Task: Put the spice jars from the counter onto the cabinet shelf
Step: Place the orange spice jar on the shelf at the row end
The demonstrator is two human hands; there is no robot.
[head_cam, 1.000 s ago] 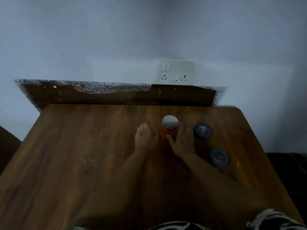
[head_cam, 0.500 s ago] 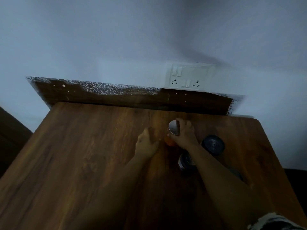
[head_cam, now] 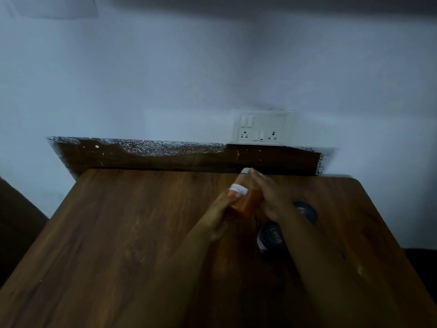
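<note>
Head view: wooden counter (head_cam: pixel 123 233) has wide bare room on its left half, back edge under a dark backboard (head_cam: pixel 165 157), wall socket (head_cam: pixel 262 130) above it at right. L hand (head_cam: pixel 221 207) grips the orange jar (head_cam: pixel 247 200) from the left, fingers curled round its lower body. Jar is tilted, silver cap toward the backboard, lifted near the counter's back edge. R hand (head_cam: pixel 272 197) lies w/ straight fingers along the jar's right side, tips near the cap. Two dark-lidded jars stand just right: nearer one (head_cam: pixel 272 236) by the R wrist, other (head_cam: pixel 307 210) partly hidden behind it. Right counter edge lies well apart.
</note>
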